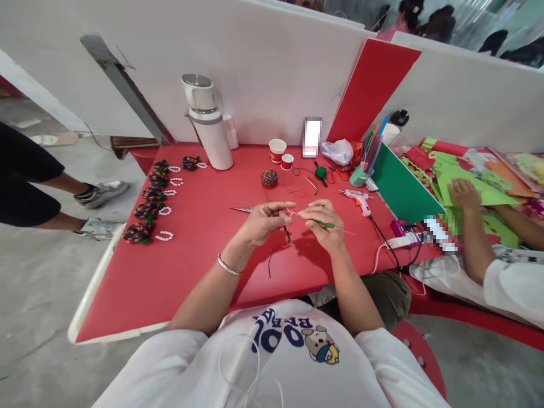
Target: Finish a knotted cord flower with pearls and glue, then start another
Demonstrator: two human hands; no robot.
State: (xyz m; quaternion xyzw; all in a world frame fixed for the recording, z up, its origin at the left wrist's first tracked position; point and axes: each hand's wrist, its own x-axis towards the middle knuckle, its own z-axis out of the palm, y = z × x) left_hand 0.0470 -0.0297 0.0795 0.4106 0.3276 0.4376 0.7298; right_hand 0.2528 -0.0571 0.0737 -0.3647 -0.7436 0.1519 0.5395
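Observation:
My right hand (pixel 325 225) is closed around a crochet hook (pixel 325 224) with a green handle. Its tip points left, toward my other hand. My left hand (pixel 268 221) pinches a small strip of multicoloured crochet work (pixel 287 233), from which a dark yarn tail hangs. Orange yarn shows between the two hands. Behind them a ball of multicoloured yarn (pixel 269 179) rests on the red table (pixel 204 272), its strand running toward my left hand. A pair of scissors (pixel 242 209) lies partly hidden beside that hand.
Several dark crocheted pieces with white bead loops (pixel 147 211) line the table's left side. A white flask (pixel 210 133), paper cup (pixel 277 151), phone (pixel 312 137), pen holder (pixel 360 175) and pink glue gun (pixel 360 201) stand or lie around. At right, a co-worker's hand (pixel 464 194) rests on green sheets.

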